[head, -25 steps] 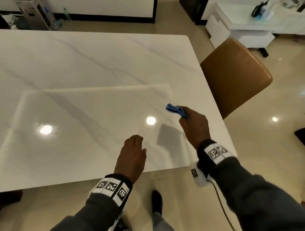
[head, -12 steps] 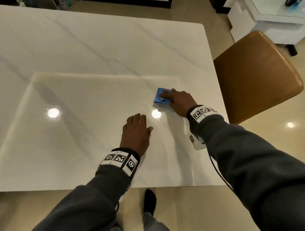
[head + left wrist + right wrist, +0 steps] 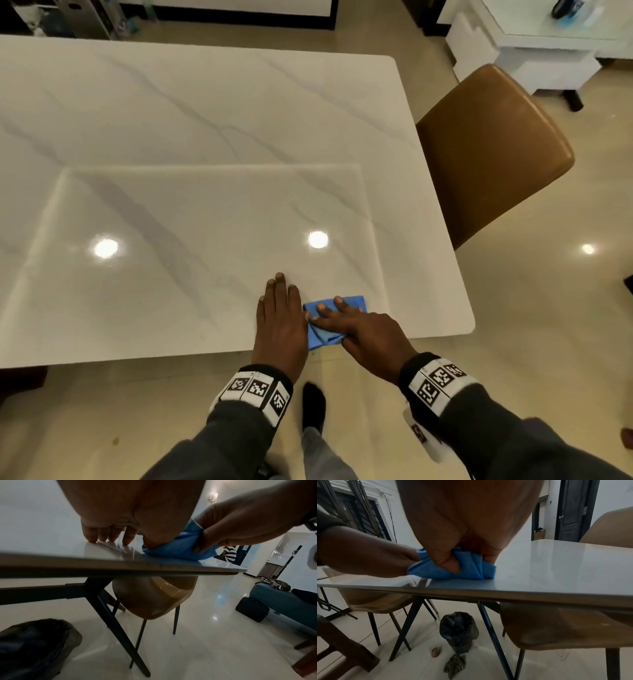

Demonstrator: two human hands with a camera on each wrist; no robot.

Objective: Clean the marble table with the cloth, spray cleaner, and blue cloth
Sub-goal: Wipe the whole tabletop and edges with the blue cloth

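Right hand (image 3: 363, 329) pins the bunched blue cloth (image 3: 337, 305) at the tabletop's (image 3: 205, 120) near edge by the right corner, thumb curled into it, left hand (image 3: 281, 318) flat alongside touching it; unwiped tabletop lies ahead and left.
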